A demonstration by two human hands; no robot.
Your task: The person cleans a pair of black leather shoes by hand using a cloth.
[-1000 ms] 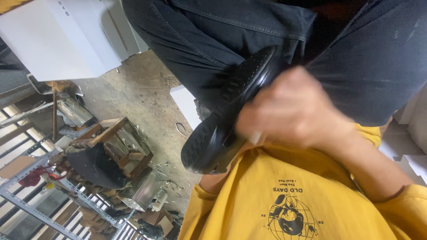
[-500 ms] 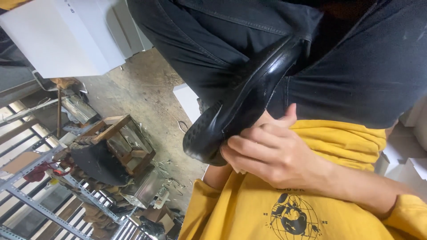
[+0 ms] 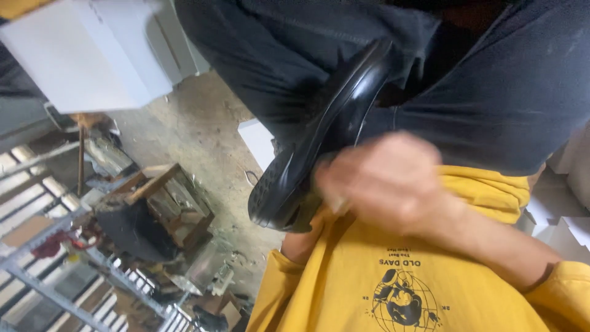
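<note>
A black shoe (image 3: 319,147) is tilted across my lap with its patterned sole facing left and its toe low at the left. My right hand (image 3: 384,181) is blurred, with fingers curled against the shoe's side near the opening; its forearm runs off to the lower right. Below the shoe a patch of skin shows that looks like my left hand (image 3: 301,246), mostly hidden by the shoe and my yellow shirt (image 3: 369,276). Dark trousers (image 3: 467,104) lie behind the shoe.
At the upper left stands a white box (image 3: 80,55), with another white block (image 3: 258,141) on the dirty concrete floor (image 3: 203,123). Wooden scraps (image 3: 166,197) and a metal rack (image 3: 49,270) crowd the left side. Pale boxes (image 3: 568,203) sit at the right edge.
The shoe has turned more edge-on. My right hand first covered its lower side, then moved lower, and is now blurred beside the opening.
</note>
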